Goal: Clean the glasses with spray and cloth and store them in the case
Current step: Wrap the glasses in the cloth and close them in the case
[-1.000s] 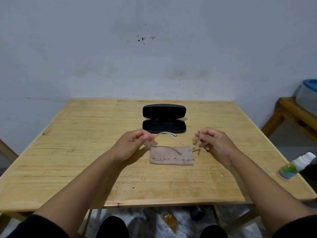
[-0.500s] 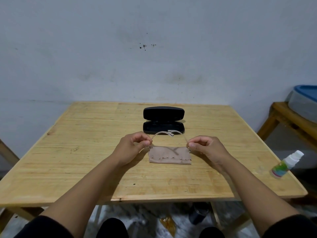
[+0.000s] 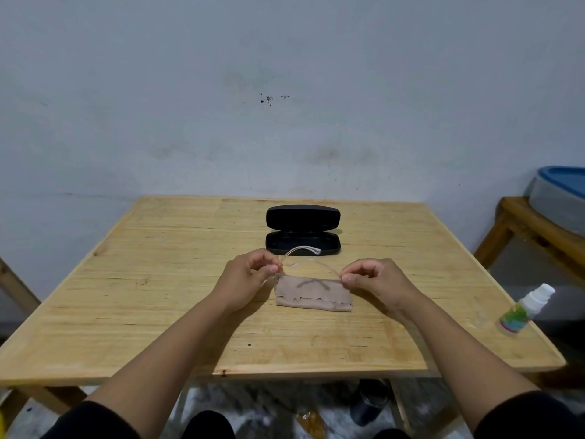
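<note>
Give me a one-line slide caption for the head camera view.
Both hands pinch clear glasses above a folded cloth, open black case behind.

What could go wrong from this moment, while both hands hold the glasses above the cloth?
1. The glasses have a thin, clear frame, pinched only at its ends by the left hand and the right hand; too much force might bend it.
2. The spray bottle stands tilted near the right edge of the table; a careless reach might knock it off.
3. The arms look only partly folded, so they may not fit the open case.
</note>
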Motion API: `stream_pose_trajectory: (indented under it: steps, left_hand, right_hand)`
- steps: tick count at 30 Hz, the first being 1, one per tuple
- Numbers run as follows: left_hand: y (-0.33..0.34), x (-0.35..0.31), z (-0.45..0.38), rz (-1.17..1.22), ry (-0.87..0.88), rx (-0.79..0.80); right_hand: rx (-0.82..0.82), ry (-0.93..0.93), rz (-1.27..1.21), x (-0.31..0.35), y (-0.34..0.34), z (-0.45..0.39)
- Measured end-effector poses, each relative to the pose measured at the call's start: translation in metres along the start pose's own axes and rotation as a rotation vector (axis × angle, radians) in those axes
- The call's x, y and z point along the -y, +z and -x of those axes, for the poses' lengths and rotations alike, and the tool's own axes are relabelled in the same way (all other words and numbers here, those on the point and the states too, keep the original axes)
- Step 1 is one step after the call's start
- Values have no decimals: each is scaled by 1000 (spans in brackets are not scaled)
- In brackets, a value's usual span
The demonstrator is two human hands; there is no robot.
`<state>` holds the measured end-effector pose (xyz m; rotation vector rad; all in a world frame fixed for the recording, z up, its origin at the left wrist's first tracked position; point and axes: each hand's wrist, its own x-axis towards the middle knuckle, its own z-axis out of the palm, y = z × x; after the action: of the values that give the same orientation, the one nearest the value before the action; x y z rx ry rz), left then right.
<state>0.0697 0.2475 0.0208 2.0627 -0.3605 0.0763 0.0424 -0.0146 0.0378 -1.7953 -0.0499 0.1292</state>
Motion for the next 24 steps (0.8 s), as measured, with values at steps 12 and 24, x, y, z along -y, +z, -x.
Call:
stream_pose_trajectory:
  steps: [12, 24]
  left_hand:
    - [2, -14, 1, -126, -5, 140]
    - [9, -17, 18, -256, -21, 68]
  right_hand:
    - [-97, 30, 107, -2, 5, 2]
    - [-133, 21, 330, 4, 5, 20]
